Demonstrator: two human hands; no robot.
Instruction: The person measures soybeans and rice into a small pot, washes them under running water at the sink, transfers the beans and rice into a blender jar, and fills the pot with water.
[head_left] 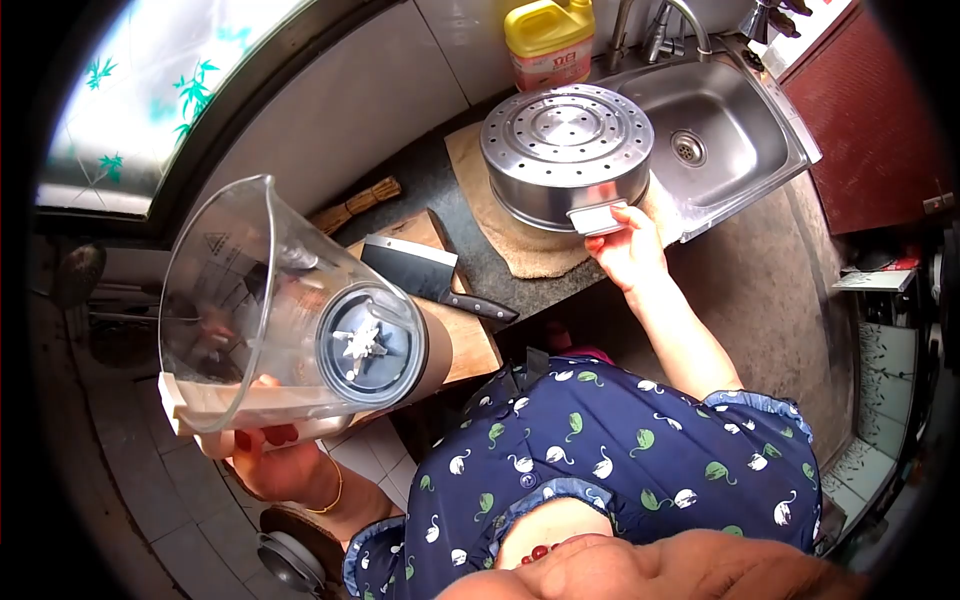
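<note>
My left hand (pixel 275 468) is closed around the cream handle of a clear blender jug (pixel 215 290), which is tilted so that its open mouth faces up and left. Inside its base the metal blades (pixel 362 342) show. On the other side, my right hand (pixel 635 250) grips the side handle (pixel 598 218) of a round metal steamer tray (pixel 565 190). The steamer's perforated face is turned up, and it rests on a tan cloth (pixel 535 258) beside the sink. Part of my left fingers is hidden behind the jug's handle.
A cleaver (pixel 425 275) lies on a wooden cutting board (pixel 470 350), partly behind the jug. Near the wall are a bundled stick brush (pixel 360 203) and a yellow detergent bottle (pixel 550 45). The steel sink (pixel 735 110) with its tap is at the upper right.
</note>
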